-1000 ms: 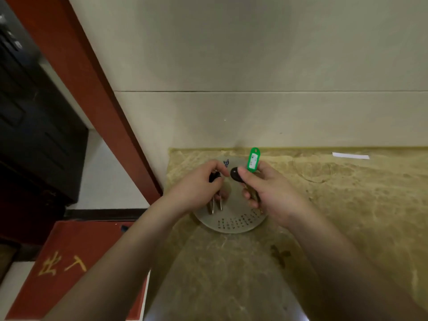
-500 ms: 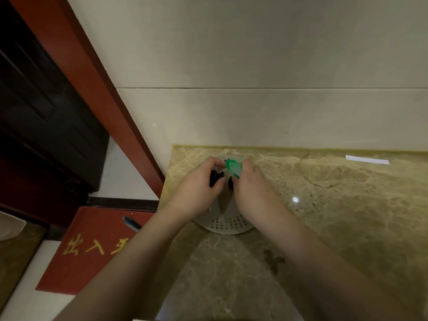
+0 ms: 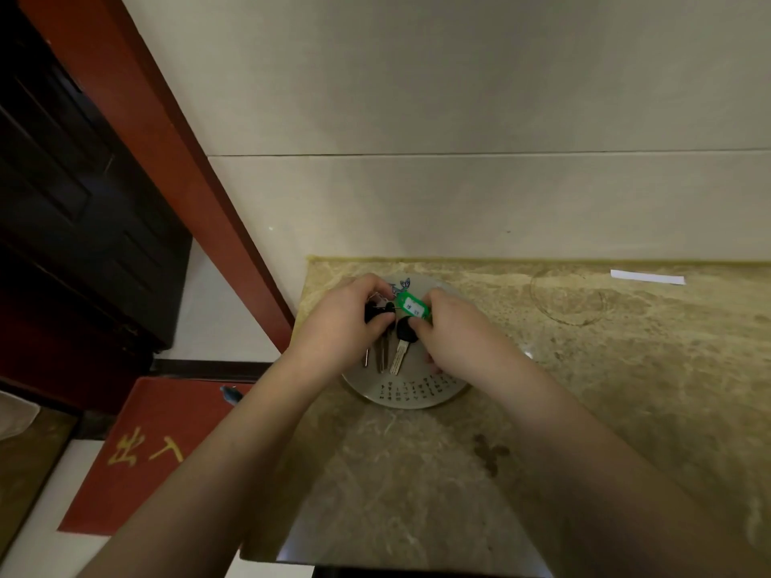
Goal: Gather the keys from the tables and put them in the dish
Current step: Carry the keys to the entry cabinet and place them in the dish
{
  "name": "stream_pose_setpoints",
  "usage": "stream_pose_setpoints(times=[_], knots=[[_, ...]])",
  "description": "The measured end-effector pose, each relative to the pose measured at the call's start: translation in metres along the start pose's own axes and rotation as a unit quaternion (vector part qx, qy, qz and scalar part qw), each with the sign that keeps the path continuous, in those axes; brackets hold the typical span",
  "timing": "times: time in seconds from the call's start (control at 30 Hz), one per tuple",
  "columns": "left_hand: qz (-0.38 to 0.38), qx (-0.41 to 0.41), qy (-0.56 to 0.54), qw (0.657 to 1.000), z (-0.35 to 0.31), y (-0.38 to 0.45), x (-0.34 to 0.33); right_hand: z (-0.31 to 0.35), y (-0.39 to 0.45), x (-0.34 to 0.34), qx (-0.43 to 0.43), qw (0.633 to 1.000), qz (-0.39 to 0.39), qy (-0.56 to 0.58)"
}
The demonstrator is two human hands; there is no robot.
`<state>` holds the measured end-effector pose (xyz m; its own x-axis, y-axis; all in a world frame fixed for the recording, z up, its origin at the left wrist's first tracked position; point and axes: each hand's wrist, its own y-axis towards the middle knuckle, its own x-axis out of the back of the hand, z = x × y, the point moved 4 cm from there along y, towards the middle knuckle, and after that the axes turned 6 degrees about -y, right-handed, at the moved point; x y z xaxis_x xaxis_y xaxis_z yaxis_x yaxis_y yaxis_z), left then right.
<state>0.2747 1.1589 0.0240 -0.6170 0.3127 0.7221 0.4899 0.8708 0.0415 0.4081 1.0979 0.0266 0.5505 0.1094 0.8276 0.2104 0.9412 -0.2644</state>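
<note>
Head camera, looking down onto a mottled marble counter (image 3: pixel 584 410) that butts against a pale tiled wall (image 3: pixel 459 118). At the counter's far left end sits a round white dish (image 3: pixel 417 400), rows of small dark characters printed along its near rim and a little blue motif at its far rim.

Both hands are over that dish. The left hand (image 3: pixel 340 323) is closed, thumb and fingers pinched on the dark heads of a bunch of keys (image 3: pixel 380 352) — their metal blades hang down toward the near rim, and whether the tips touch the dish I cannot tell. The right hand (image 3: pixel 454 331) is closed too, fingertips pinched on the black head of a single key (image 3: pixel 402 346), its pale blade angled down and to the left just beside the other blades. A green key tag (image 3: pixel 412 304) with a small white label lies above that black head, tucked between the two hands, just off the right hand's fingers.

The two lots of keys are almost touching, all of it inside the dish's outline.

Further along the back edge of the counter, well to the right, lies a white paper strip (image 3: pixel 646 277). Between it and the dish a faint ring mark (image 3: pixel 567 296) shows on the stone.

Off the left end — a red door frame (image 3: pixel 167 160) slants up, with a dark door (image 3: pixel 62 202) behind it. Down on the floor is a red mat (image 3: pixel 158 444) with gold characters.
</note>
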Motion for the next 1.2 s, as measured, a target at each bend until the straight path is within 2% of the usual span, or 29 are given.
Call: stream_pose_setpoints(times=[0.1,0.3,0.4,0.63,0.73,0.83,0.93,1.07,1.2], knots=[[-0.002,-0.011,0.011,1.0,0.002,0.001,0.001,-0.004,-0.003,0.003,0.0,0.999,-0.029,0.019],[-0.009,-0.058,0.031,0.998,0.001,-0.002,0.003,-0.008,-0.002,0.007,-0.003,0.995,-0.096,-0.013],[-0.009,-0.086,0.04,0.995,-0.003,-0.004,0.004,-0.009,-0.003,0.008,0.003,0.995,-0.103,-0.011],[0.021,-0.118,0.034,0.992,-0.021,-0.005,0.0,-0.02,-0.011,0.017,0.007,0.983,-0.096,0.156],[0.027,-0.127,0.009,0.992,-0.029,-0.004,-0.001,-0.025,-0.017,0.017,0.012,0.95,-0.065,0.304],[0.039,-0.139,-0.016,0.989,-0.038,-0.004,-0.003,-0.028,-0.02,0.019,0.007,0.932,-0.08,0.353],[0.073,-0.121,-0.052,0.989,-0.044,-0.004,-0.007,-0.03,-0.023,0.02,-0.011,0.908,-0.072,0.413],[0.103,-0.036,-0.195,0.975,-0.04,-0.002,-0.011,-0.031,-0.027,0.018,0.0,0.89,-0.077,0.449],[0.083,-0.005,-0.21,0.974,-0.038,-0.001,-0.014,-0.033,-0.028,0.014,-0.002,0.902,-0.113,0.418]])
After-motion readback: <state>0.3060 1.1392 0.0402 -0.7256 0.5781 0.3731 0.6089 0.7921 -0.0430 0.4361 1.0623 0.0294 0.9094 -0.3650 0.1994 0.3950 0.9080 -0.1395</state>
